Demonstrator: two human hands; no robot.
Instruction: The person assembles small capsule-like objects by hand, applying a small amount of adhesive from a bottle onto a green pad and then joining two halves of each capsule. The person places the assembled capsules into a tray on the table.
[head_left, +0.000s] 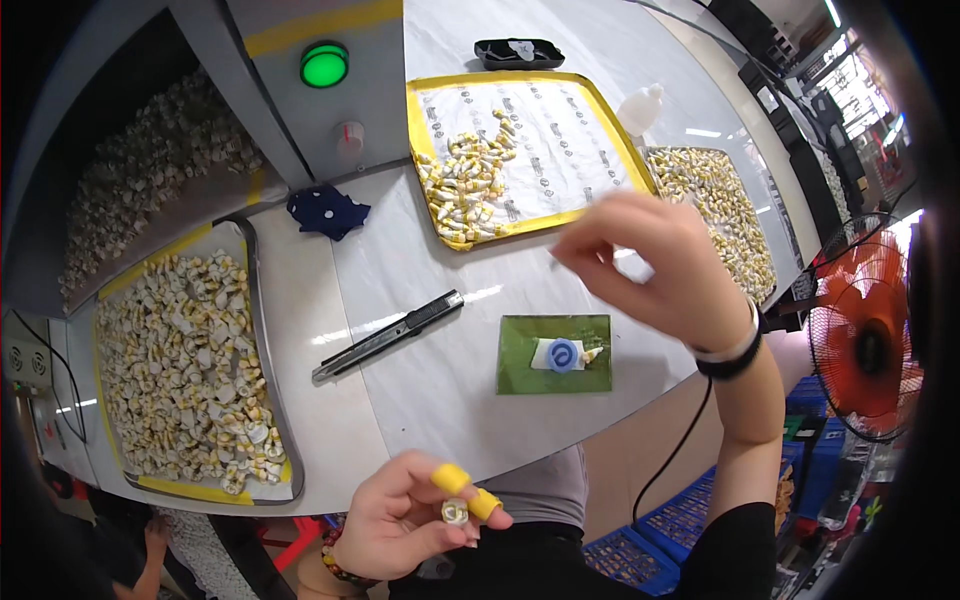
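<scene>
L hand (pixel 405 520), w/ yellow finger cots, pinches a small yellow-white part (pixel 455 512) low near the body; R hand (pixel 655 262), fingers pinched narrow, apparently empty, hovers nearer the yellow-rimmed tray (pixel 425 140) ahead.

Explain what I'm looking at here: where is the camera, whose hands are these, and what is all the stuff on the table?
There is no machine here: a person works with bare hands, and the one picture comes from a wide-angle camera on their head, looking down, so straight edges bend.

The left hand, low in the picture, has yellow caps on two fingertips and pinches a small pale round part. The right hand is raised over the table, fingers pinched; whether it holds anything I cannot tell.

On the table lie a grey tray heaped with small white-and-yellow parts, a yellow-rimmed tray with fewer, a third trayful at the right, a utility knife, a green mat with a blue ring, a dark blue cloth and a white bottle. A green button glows behind; an orange fan stands right.
</scene>
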